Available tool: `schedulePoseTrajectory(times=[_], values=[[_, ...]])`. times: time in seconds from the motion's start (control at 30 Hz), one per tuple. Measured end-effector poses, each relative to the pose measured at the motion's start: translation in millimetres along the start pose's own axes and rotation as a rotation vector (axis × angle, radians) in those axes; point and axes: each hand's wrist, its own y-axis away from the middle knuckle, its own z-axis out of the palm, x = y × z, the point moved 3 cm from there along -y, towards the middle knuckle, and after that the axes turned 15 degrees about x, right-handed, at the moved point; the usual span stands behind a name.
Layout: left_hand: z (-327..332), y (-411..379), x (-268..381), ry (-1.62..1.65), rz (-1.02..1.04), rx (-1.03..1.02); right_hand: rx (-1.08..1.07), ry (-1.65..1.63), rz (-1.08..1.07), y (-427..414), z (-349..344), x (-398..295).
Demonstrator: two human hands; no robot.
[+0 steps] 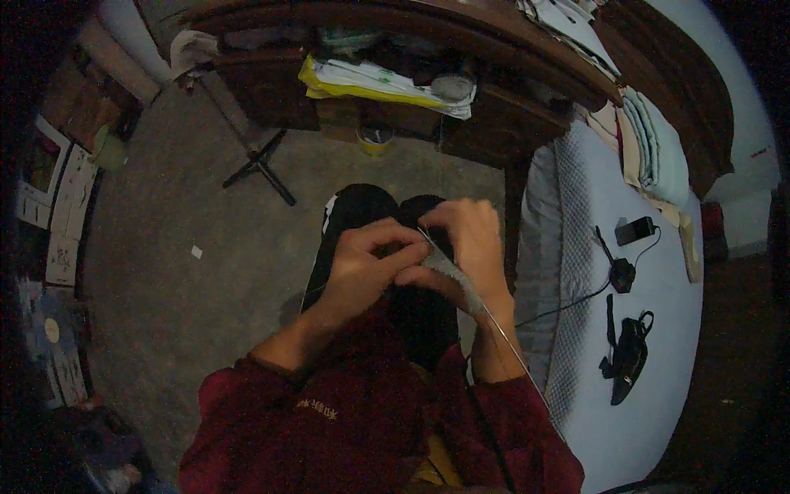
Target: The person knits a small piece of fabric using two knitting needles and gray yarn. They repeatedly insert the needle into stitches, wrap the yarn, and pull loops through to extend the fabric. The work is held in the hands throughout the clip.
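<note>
A small piece of grey knitting (455, 272) is held above my lap between both hands. Along its edge runs a long thin knitting needle (505, 333), slanting down past my right forearm. My left hand (373, 256) pinches the upper left end of the knitting, thumb and forefinger together. Curled around the other side, my right hand (472, 238) grips the knitting and the needle; its thumb lies under the piece. The fingers hide the stitches and any second needle tip. My knees in black trousers (361, 204) are just beyond the hands.
Ahead, a dark wooden desk (259, 92) holds yellow and white plastic bags (370, 80) with a grey yarn ball (452, 87) on them. A black-footed stand (259, 162) is on the floor. At right, a bed (666, 346) bears a phone (634, 231), a black pouch (631, 358) and folded bedding (657, 145).
</note>
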Motion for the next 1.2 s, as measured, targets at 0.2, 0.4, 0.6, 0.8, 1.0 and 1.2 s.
schedulePoseTrajectory(times=[0.2, 0.4, 0.6, 0.8, 1.0, 1.2], values=[[0.0, -2.2, -0.6, 0.058, -0.04, 0.013, 0.145, -0.091, -0.092, -5.2, -15.0, -15.1], [3.8, -0.6, -0.4, 0.051, -0.005, -0.031, -0.118, -0.147, 0.022, 4.2, -2.6, 3.7], [5.4, 0.6, 2.4, 0.015, 0.051, -0.051, 0.11, -0.099, -0.082, 11.0, -4.0, 2.0], [1.9, 0.7, 1.6, 0.066, -0.124, -0.019, 0.247, -0.049, -0.014, 16.6, -25.6, -2.6], [2.6, 3.8, 3.0, 0.256, -0.368, -0.021, 0.206, -0.184, 0.049, 24.3, -30.1, 1.0], [-3.9, 0.6, -3.5, 0.434, -0.535, -0.061, -0.032, -0.382, 0.161, 21.0, -32.0, 10.1]])
